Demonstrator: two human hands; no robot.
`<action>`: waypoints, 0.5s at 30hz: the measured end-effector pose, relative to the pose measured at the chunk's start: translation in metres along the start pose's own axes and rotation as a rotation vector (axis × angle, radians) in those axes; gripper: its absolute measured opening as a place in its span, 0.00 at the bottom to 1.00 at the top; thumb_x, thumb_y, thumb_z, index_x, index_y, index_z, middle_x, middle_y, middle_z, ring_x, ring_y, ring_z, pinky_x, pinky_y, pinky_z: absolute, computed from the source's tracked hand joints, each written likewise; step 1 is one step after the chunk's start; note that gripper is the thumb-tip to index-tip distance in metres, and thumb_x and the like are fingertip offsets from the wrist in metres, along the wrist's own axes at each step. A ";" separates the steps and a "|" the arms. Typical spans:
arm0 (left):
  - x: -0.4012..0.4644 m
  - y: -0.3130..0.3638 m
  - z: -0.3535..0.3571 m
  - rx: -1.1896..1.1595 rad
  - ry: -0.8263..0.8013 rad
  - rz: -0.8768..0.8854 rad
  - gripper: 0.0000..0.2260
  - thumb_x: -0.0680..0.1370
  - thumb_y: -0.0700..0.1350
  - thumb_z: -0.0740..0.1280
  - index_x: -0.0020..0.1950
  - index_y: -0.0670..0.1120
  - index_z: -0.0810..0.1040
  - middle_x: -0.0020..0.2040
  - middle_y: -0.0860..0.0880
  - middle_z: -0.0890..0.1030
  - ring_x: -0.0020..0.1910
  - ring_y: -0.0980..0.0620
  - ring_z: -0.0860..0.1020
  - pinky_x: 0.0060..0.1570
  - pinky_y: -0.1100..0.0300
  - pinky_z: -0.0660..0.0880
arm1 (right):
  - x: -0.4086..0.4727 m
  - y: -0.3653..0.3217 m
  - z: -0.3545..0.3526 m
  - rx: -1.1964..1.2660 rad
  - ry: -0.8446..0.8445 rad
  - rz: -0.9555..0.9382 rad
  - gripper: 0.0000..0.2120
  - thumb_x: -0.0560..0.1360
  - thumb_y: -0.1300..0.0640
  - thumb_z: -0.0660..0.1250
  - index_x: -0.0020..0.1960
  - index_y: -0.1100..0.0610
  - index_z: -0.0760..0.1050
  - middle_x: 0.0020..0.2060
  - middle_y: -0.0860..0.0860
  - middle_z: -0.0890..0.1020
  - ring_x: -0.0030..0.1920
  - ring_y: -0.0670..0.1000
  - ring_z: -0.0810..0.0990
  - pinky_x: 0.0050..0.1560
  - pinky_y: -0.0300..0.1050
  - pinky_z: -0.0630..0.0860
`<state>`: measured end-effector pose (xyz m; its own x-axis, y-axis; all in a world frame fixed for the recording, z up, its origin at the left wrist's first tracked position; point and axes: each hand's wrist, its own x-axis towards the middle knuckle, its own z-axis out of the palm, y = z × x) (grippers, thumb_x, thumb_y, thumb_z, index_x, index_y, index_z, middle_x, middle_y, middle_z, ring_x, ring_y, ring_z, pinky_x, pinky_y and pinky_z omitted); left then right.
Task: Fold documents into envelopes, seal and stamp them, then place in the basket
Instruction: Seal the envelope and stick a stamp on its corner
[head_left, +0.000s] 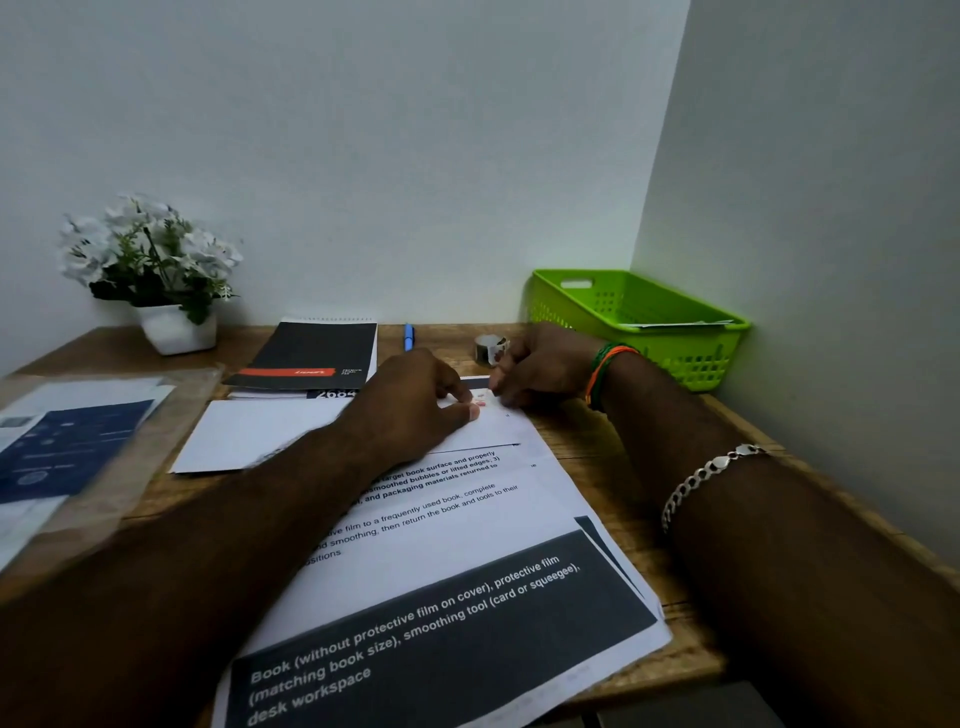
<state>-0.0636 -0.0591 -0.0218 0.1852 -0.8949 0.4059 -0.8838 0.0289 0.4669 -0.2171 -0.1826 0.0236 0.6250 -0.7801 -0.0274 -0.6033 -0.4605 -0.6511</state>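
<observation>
Wooden bench (597, 447), grain showing, set in a corner of plain pale walls. Printed sheets (467, 597) lie across the near part: thin white paper with black text and a dark banner, slightly fanned.

Green plastic basket (675, 353) at the far right corner, perforated walls, cut-out handle; some flat paper already lies inside it, likely finished envelopes, though I cannot tell how many.

Black-covered notepad (306, 358) with a red stripe at the back centre. Clear plastic sleeve with blue and white papers (67, 447) at the left edge. Potted plant with white flowers (150, 270) in a white square pot, far left.

White envelope (260, 434) lies flat mid-bench, partly over the printed sheets, matte and crisp-edged. Both hands work at its right end. Left hand (415, 405): fingers curled, fingertips pressing down at a small pinkish patch (480, 402), probably the stamp. Right hand (540, 371): fingers curled, tips pinching at the same spot; exactly what they hold is hidden.

Judgement: this envelope appears filled and closed, now at the stamping step; basket drop remains, and the loose sheets suggest more to fold.

Small tape roll (491, 348), shiny, just behind the right hand. Blue pen (409, 336) beside the notepad.
</observation>
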 end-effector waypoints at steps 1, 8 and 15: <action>0.000 0.000 0.000 -0.003 0.002 -0.004 0.09 0.75 0.55 0.76 0.51 0.54 0.88 0.52 0.51 0.84 0.52 0.56 0.81 0.59 0.53 0.79 | 0.000 0.000 0.000 -0.007 0.012 0.005 0.04 0.69 0.61 0.76 0.39 0.62 0.83 0.43 0.60 0.86 0.39 0.54 0.79 0.44 0.47 0.76; 0.000 0.000 0.000 -0.002 -0.001 0.002 0.08 0.75 0.54 0.76 0.51 0.54 0.88 0.50 0.52 0.84 0.51 0.55 0.81 0.58 0.52 0.79 | 0.002 -0.003 0.004 -0.128 0.017 0.002 0.21 0.63 0.48 0.83 0.46 0.62 0.84 0.37 0.53 0.82 0.38 0.50 0.77 0.44 0.44 0.74; -0.001 0.000 0.000 0.010 0.007 0.011 0.09 0.75 0.55 0.75 0.51 0.53 0.88 0.50 0.51 0.83 0.50 0.56 0.80 0.57 0.55 0.78 | 0.002 0.001 0.000 -0.008 -0.027 0.013 0.06 0.68 0.62 0.77 0.40 0.60 0.80 0.50 0.62 0.86 0.42 0.55 0.78 0.47 0.52 0.76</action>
<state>-0.0634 -0.0584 -0.0222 0.1783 -0.8916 0.4162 -0.8899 0.0344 0.4549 -0.2165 -0.1849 0.0228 0.6299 -0.7746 -0.0567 -0.6159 -0.4537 -0.6441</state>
